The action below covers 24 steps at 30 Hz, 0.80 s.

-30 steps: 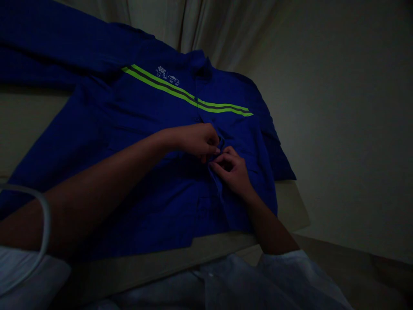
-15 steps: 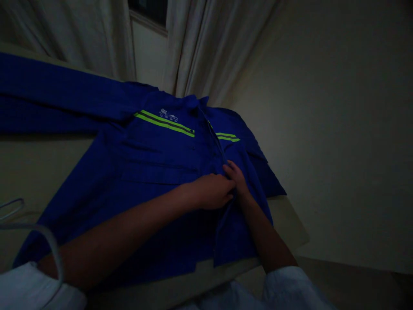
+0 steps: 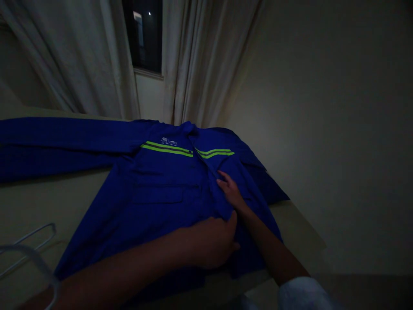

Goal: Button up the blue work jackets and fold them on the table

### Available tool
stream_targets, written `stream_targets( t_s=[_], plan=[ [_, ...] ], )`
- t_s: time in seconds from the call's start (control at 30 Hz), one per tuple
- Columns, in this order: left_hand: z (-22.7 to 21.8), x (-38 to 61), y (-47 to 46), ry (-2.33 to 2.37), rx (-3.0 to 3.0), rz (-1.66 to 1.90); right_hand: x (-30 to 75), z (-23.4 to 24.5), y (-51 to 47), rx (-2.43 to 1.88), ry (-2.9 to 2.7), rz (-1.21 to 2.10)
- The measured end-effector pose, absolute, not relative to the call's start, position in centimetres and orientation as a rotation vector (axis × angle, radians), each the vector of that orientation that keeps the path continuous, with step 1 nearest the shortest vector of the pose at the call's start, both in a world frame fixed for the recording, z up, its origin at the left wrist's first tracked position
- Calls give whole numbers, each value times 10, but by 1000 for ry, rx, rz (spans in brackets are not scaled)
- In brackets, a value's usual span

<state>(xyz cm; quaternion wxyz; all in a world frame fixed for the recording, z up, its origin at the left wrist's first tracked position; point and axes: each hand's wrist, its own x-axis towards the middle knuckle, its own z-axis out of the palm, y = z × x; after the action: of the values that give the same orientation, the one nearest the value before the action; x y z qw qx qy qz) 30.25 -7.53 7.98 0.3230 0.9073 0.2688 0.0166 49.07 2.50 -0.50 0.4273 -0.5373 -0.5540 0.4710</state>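
Observation:
A blue work jacket [image 3: 158, 172] lies spread out front side up, with yellow-green reflective stripes across the chest and white printing above one stripe. My right hand [image 3: 231, 190] is closed on the edge of its front opening, below the stripes, thumb and fingers pinching the cloth. Lower down the same front edge is my left hand [image 3: 213, 242], fingers curled and thumb raised. It seems to grip the jacket's edge, though its fingertips are dim and partly hidden. The front overlaps near the collar.
The jacket rests on a pale flat surface [image 3: 64, 202]. A white wire hanger [image 3: 35, 254] lies at the lower left, partly across my left forearm. Behind are curtains [image 3: 206, 56] and a dark window [image 3: 146, 38]; a plain wall [image 3: 338, 129] rises at the right.
My left hand has moved down the front edge, away from my right hand. The right hand still pinches the edge. The view has tilted up, showing more window.

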Motion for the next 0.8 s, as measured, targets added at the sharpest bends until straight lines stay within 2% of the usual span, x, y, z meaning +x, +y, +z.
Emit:
stream_targets(
  t_s=[0.13, 0.37, 0.47, 0.6, 0.8],
  plan=[
    [60, 277, -92, 559, 2256, 203, 488, -2, 17, -1326, -1467, 1217],
    [31, 246, -40, 1185, 2464, 194, 494, 14, 5, -1456, -1932, 716],
    [17, 242, -27, 1098, 2426, 184, 502, 20, 3, -1471, -2056, 883],
    [-5, 239, -32, 1007, 2309, 374, 508, 23, 1, -1426, -2141, 1121],
    [-15, 236, -41, 915, 2359, 564, 489, 24, -7, -1313, -1962, 1334]
  ],
)
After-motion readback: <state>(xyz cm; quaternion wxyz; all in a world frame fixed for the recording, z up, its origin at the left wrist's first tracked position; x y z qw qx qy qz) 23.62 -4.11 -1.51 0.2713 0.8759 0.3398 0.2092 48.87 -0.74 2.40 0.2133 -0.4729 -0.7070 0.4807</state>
